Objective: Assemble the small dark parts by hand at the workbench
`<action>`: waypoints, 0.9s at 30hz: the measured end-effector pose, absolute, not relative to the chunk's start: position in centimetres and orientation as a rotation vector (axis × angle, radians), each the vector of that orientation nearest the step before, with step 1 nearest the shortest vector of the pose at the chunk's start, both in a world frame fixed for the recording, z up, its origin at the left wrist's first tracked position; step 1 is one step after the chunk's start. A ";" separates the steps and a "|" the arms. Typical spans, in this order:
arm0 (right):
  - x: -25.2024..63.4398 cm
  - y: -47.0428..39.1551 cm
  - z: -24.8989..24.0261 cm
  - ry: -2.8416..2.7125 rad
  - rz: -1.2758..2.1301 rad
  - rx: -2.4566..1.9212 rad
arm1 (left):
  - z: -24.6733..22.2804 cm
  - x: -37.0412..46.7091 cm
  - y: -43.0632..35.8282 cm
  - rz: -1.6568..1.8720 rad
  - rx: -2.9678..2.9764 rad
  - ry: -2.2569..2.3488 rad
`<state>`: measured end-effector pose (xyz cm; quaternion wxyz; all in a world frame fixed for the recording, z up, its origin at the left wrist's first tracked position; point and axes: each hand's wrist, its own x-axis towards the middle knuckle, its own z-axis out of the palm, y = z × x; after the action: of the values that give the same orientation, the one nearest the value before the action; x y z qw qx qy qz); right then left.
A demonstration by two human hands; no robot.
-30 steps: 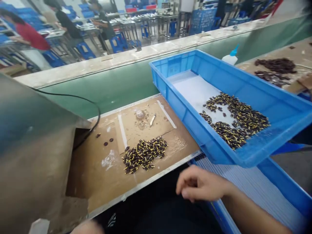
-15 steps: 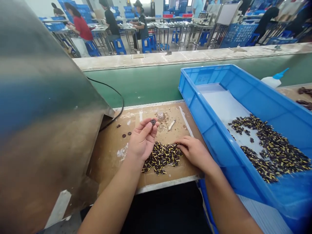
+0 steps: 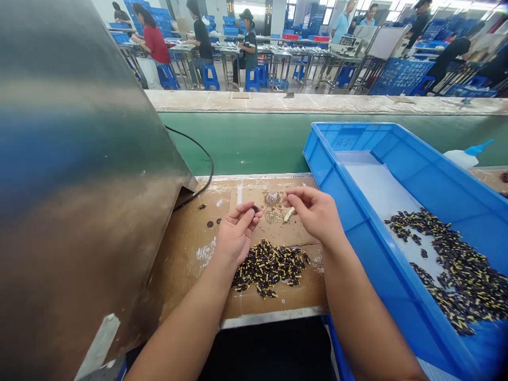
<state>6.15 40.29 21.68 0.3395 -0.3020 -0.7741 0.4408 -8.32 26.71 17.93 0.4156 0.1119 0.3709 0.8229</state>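
Note:
My left hand (image 3: 235, 232) is closed in a pinch around a small dark round disc (image 3: 255, 210), held above the cardboard-covered worktop (image 3: 186, 254). My right hand (image 3: 315, 214) hovers near a cream-coloured strip (image 3: 289, 214), thumb and fingertips pinched together. Whatever is between those fingertips is too small to make out. Below both hands lies a pile of small black-and-yellow pieces (image 3: 272, 267). Two more dark discs (image 3: 210, 224) rest on the board left of my left hand. A clear, shiny lump (image 3: 272, 197) sits between the hands, farther back.
A large blue crate (image 3: 357, 211) on the right holds more black-and-yellow pieces (image 3: 468, 270) and a white sheet. On the left stands a metal housing (image 3: 99, 174) with a black cable (image 3: 206, 153). Behind runs a green belt (image 3: 246, 137). A white bottle (image 3: 460, 157) stands beyond the crate; people sit farther back.
My right hand has lifted from the pile's right edge and moved up and away, near the cream strip. My left hand still holds the disc, now turned slightly. The camera view has shifted.

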 end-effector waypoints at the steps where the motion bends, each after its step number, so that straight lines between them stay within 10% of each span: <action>1: 5.1 41.3 21.6 -1.991 1.149 -0.773 | 17.9 -8.4 26.7 2.087 0.282 0.979; 27: 0.5 46.8 14.0 -2.029 0.836 -0.696 | 18.0 -8.3 26.3 2.109 0.245 1.236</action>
<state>0.55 46.77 13.97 0.4075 -0.2760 -0.8048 0.3317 -8.25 26.28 17.96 0.3359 0.0938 0.4738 0.8087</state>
